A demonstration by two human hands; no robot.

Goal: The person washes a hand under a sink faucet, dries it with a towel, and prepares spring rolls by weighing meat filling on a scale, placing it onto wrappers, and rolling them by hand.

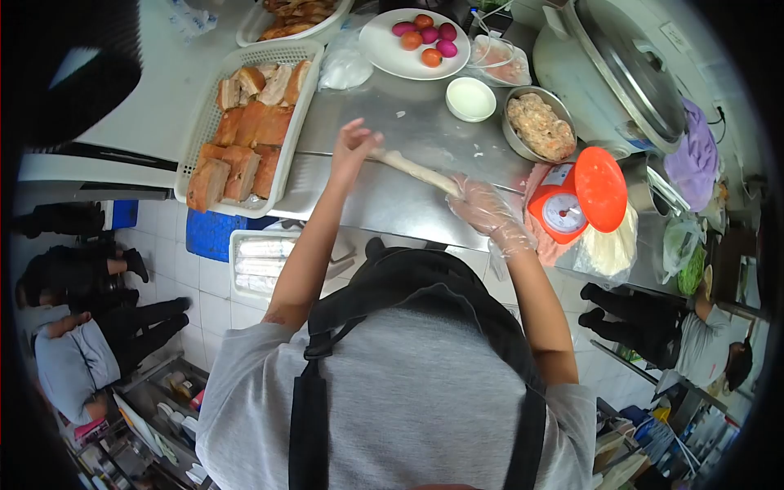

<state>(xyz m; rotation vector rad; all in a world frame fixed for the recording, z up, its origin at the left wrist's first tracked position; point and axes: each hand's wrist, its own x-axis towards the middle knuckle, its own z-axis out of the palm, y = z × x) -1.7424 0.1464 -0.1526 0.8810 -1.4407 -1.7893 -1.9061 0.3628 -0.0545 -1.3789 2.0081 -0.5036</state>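
A long, thin, pale filled casing (416, 172) lies at a slant over the steel counter. Around its right end, my right hand (488, 214), in a clear plastic glove, is closed. My left hand (354, 149) is bare and slightly blurred at the casing's left end, its fingers apart and curved; whether it touches the casing is hard to see. Beyond the right hand stands a metal bowl (513, 140) of minced meat mixture (541, 126). An orange scale (563, 212) with a round pan (601, 189) is just right of that hand.
A white basket (282, 167) of roasted meat pieces stands left. Behind are a plate (384, 59) of red and purple round items, a small white bowl (470, 100) and a large metal pot (588, 90). Other people (73, 351) are at both sides, away from my hands.
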